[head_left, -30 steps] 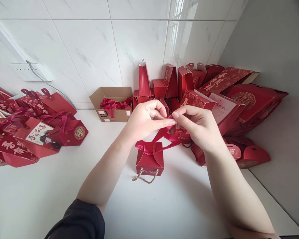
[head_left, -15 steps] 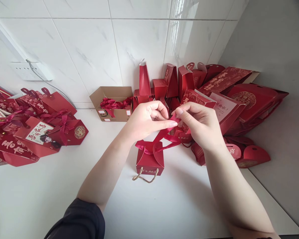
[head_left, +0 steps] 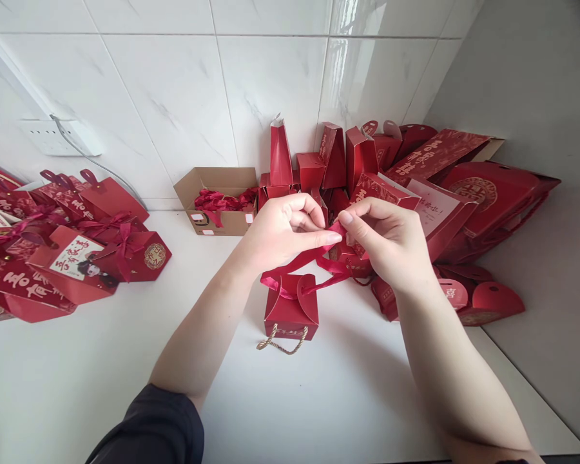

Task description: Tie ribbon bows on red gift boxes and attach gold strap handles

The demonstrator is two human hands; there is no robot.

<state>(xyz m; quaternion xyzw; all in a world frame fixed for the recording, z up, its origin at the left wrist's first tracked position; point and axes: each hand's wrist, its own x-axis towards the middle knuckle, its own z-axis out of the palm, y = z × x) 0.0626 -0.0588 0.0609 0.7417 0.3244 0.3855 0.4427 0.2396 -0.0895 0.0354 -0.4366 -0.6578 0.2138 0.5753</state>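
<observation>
A small red gift box stands on the white table, its curved top flaps folded together. A twisted gold cord handle hangs at its front. Red satin ribbon runs through the box's top and rises to both hands. My left hand pinches the ribbon between thumb and fingers, above and behind the box. Close beside it, my right hand pinches the ribbon too, with thumb and index finger. The fingertips of the two hands nearly meet, and a short piece of ribbon shows between them.
A cardboard box with red ribbons inside stands against the tiled wall. Many red gift boxes are piled at the back right. At the left, more red boxes, some with bows, stand below a wall socket.
The ribbon between my hands and the box has shifted; its left strand lies lower and further left. My hands stay almost in place, still pinching. The box has not moved.
</observation>
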